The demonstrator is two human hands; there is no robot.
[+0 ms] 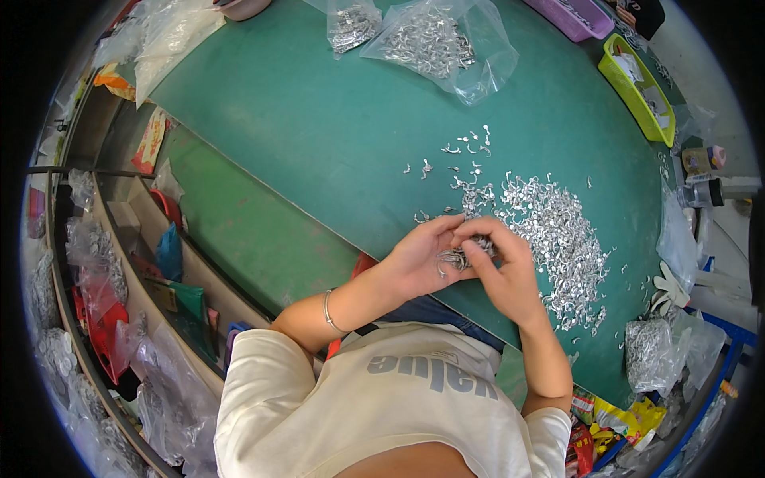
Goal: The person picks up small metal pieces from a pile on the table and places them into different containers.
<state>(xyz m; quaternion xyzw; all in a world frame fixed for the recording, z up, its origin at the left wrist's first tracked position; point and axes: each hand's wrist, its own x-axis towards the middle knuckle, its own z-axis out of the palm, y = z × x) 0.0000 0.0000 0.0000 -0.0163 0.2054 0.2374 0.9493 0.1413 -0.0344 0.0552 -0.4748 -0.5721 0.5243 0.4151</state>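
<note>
My left hand (422, 256) is cupped near the table's front edge, palm up, with a clump of small silver metal hooks (454, 258) in it. Over the clump curls my right hand (510, 271), its thumb and fingers closed around some of the hooks. Just beyond and to the right of my hands, a large loose pile of the same hooks (558, 247) spreads over the green tabletop (319, 135). A few stray hooks (470, 145) lie scattered farther back.
Clear plastic bags of hooks (430, 40) sit at the far side. A yellow-green basket (637, 92) and a purple basket (570, 16) line the far right. Shelving with bagged goods (103, 319) runs along the left. A white glove (669, 288) lies by a filled bag (649, 356) at right.
</note>
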